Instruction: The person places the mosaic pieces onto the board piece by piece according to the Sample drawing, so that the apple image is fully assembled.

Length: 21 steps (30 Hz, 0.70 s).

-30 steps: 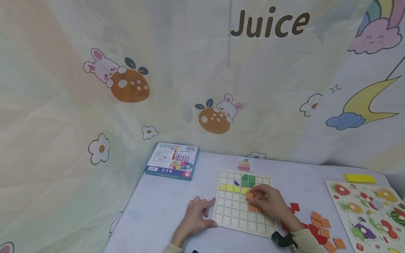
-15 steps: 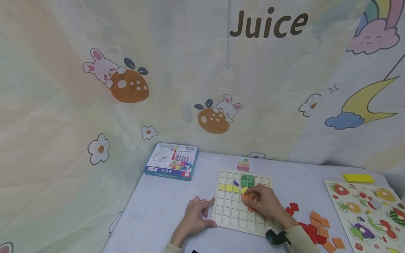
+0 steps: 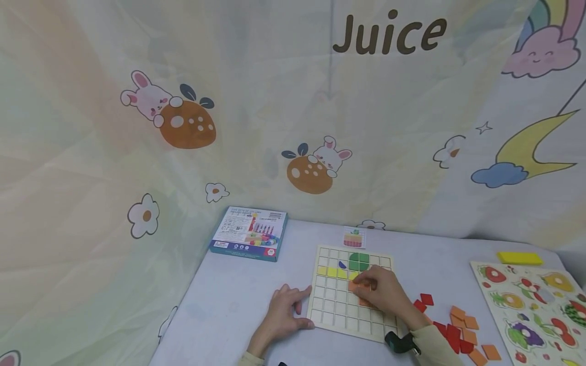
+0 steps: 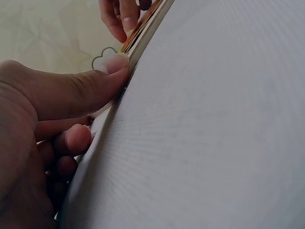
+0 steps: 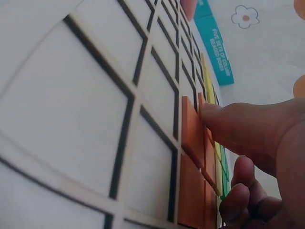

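My right hand is over the white grid board, finger and thumb pinching an orange square tile at a cell just below the yellow row. In the right wrist view the thumb presses on this tile's edge, with other orange tiles seated in cells beside it. My left hand touches the board's left edge with spread index finger and thumb; its other fingers curl loosely. The left wrist view shows the thumb along that edge. Green pieces and a blue piece sit higher up.
Loose orange tiles and red tiles lie right of the board. A fruit puzzle board and a yellow block are farther right. A picture card stands behind the grid, and a flat box lies back left.
My right hand has moved slightly left and lowered the orange tile from above the board into the row under the yellow one. The left hand has stayed put.
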Available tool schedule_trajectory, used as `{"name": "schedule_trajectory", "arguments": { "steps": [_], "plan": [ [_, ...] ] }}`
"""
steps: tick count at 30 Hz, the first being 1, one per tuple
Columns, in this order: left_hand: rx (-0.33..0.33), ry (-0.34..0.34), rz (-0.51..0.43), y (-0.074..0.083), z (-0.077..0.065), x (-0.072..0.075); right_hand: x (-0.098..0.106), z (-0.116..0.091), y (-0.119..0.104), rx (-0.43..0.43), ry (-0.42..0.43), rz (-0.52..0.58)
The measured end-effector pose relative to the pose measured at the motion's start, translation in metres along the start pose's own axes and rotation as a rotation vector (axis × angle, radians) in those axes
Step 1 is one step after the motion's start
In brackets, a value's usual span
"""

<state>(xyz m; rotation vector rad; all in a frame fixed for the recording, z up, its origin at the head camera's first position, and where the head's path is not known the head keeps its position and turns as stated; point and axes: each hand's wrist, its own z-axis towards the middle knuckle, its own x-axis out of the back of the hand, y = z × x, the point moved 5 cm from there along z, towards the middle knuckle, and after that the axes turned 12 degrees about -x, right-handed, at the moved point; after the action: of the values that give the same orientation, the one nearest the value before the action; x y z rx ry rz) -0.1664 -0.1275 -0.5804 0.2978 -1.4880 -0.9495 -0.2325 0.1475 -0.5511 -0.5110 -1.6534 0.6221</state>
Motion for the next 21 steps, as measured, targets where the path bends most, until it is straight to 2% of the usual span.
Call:
{"name": "schedule_trajectory", "arguments": {
  "steps": [5, 8, 11, 14, 18, 21],
  "plan": [
    [-0.004, -0.001, 0.005, -0.002, 0.000, -0.001, 0.002, 0.000, 0.003, 0.003, -0.017, 0.016],
    [-0.011, 0.005, 0.007, -0.001, 0.000, -0.001, 0.011, 0.000, 0.010, -0.003, -0.017, 0.030],
    [-0.026, 0.012, 0.016, 0.000, 0.001, -0.001, 0.033, -0.002, 0.021, -0.006, 0.004, 0.033],
    [-0.037, 0.017, 0.019, 0.000, 0.001, 0.000, 0.061, -0.006, 0.039, -0.043, 0.004, -0.001],
    [-0.023, 0.005, 0.013, -0.001, 0.001, -0.001, 0.090, -0.018, 0.069, -0.146, -0.089, -0.077],
    [-0.011, -0.006, 0.012, -0.003, 0.001, -0.002, 0.100, -0.029, 0.090, -0.223, -0.165, -0.125]
  ]
}}
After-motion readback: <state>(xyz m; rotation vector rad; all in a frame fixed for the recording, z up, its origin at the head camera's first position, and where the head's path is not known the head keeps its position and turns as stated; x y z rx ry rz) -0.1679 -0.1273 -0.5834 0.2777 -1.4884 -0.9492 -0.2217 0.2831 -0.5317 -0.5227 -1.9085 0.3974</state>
